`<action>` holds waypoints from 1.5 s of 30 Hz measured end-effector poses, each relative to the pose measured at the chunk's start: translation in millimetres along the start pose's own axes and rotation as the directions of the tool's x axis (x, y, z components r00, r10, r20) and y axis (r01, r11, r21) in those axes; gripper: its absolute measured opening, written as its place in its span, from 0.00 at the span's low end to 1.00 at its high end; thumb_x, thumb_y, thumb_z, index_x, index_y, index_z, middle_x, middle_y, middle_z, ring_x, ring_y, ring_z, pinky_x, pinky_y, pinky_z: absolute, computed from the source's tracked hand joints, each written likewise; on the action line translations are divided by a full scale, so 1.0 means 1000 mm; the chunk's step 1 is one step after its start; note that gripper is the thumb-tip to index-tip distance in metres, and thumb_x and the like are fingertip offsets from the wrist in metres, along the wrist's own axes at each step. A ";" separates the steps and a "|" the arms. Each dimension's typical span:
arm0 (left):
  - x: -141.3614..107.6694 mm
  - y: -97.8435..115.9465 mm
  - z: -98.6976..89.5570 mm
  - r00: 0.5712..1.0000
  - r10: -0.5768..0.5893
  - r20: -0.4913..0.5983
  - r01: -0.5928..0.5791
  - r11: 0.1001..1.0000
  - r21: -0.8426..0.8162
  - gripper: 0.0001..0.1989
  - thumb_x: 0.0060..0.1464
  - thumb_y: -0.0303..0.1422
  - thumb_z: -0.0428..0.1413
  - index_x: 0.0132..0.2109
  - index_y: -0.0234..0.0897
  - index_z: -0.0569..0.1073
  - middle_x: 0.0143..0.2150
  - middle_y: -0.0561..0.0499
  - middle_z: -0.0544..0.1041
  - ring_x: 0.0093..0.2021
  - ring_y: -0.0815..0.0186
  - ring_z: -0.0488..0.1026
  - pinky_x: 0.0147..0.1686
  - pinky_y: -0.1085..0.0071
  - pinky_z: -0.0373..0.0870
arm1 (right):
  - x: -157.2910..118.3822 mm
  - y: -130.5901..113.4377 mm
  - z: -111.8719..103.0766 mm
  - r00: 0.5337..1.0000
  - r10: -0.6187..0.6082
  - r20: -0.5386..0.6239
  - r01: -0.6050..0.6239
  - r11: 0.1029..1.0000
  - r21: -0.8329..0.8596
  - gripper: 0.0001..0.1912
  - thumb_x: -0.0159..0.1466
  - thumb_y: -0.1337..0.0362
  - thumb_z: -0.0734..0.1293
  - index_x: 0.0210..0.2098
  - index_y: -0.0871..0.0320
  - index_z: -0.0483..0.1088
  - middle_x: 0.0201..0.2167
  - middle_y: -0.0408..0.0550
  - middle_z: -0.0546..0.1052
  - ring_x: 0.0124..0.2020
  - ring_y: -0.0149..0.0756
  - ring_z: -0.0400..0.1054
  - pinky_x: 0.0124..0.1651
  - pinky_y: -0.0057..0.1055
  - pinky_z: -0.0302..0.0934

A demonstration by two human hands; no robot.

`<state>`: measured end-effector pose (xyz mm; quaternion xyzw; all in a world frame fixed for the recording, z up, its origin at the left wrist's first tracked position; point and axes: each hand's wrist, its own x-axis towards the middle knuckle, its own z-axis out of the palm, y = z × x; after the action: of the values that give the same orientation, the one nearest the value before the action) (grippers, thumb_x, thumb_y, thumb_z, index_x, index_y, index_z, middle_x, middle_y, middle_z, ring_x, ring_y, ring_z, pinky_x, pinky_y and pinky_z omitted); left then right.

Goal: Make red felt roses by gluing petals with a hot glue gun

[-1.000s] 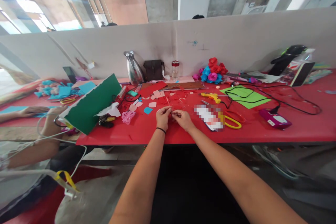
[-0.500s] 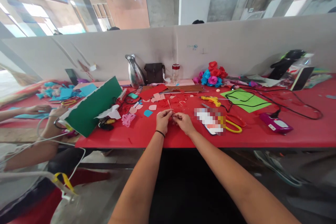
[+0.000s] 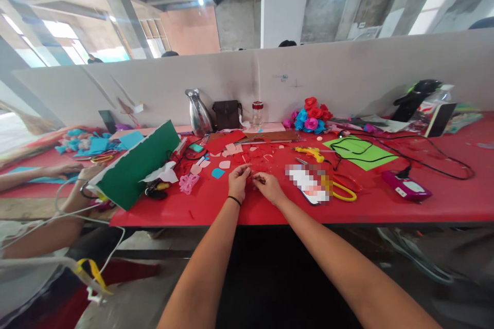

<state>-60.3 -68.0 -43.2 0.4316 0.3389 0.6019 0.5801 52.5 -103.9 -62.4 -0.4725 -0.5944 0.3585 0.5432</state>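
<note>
Close together over the front of the red table (image 3: 216, 211) are my two hands. My left hand (image 3: 238, 184), with a black band at the wrist, has its fingers pinched on something small that I cannot make out. Just to its right, my right hand (image 3: 267, 186) is also closed, thumb against fingertips, and what it holds is too small to tell. Pink paper pieces (image 3: 196, 169) and a blue paper piece (image 3: 218, 173) lie left of my hands. A yellow glue gun (image 3: 310, 153) rests to the right, behind a blurred phone (image 3: 309, 185) and yellow-handled scissors (image 3: 344, 193).
A green board (image 3: 139, 169) leans at the left, beside a co-worker's hands (image 3: 64, 170). Behind stand a metal jug (image 3: 198, 115), a dark bag (image 3: 227, 114), a jar (image 3: 257, 114) and paper flowers (image 3: 312, 115). A purple power box (image 3: 407, 186) and cables lie right.
My hands have moved slightly apart, still closed. The whole view has tilted up a little, so the table sits lower in the picture.
</note>
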 end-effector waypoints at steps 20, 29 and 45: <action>0.011 -0.001 -0.004 0.998 0.038 0.051 -0.042 0.996 0.076 0.13 0.35 0.33 0.66 0.33 0.35 0.80 0.28 0.50 0.79 0.29 0.68 0.73 0.36 0.68 0.68 | 0.003 0.000 0.002 0.997 -0.039 -0.067 0.025 0.980 -0.197 0.07 0.59 0.64 0.62 0.31 0.57 0.71 0.25 0.44 0.77 0.25 0.34 0.72 0.32 0.29 0.65; 0.011 -0.001 -0.002 0.988 0.143 0.062 -0.149 0.983 0.104 0.07 0.35 0.31 0.65 0.28 0.37 0.80 0.29 0.50 0.80 0.34 0.65 0.74 0.41 0.67 0.69 | 0.019 -0.001 0.004 0.981 -0.045 -0.188 -0.039 0.907 -0.419 0.09 0.60 0.68 0.64 0.36 0.55 0.76 0.38 0.48 0.80 0.42 0.39 0.73 0.47 0.35 0.63; 0.014 0.000 -0.003 0.973 0.227 -0.043 -0.216 0.960 0.175 0.04 0.35 0.27 0.63 0.25 0.37 0.79 0.27 0.51 0.78 0.32 0.66 0.73 0.39 0.68 0.69 | 0.036 -0.004 0.011 1.000 -0.002 -0.014 -0.007 0.783 -0.622 0.11 0.62 0.67 0.63 0.37 0.56 0.77 0.38 0.50 0.80 0.43 0.39 0.71 0.47 0.31 0.61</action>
<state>-63.0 -53.9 -42.6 0.4957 0.3564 0.6453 0.4592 42.3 -70.2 -49.8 -0.6283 -0.6748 0.1400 0.3610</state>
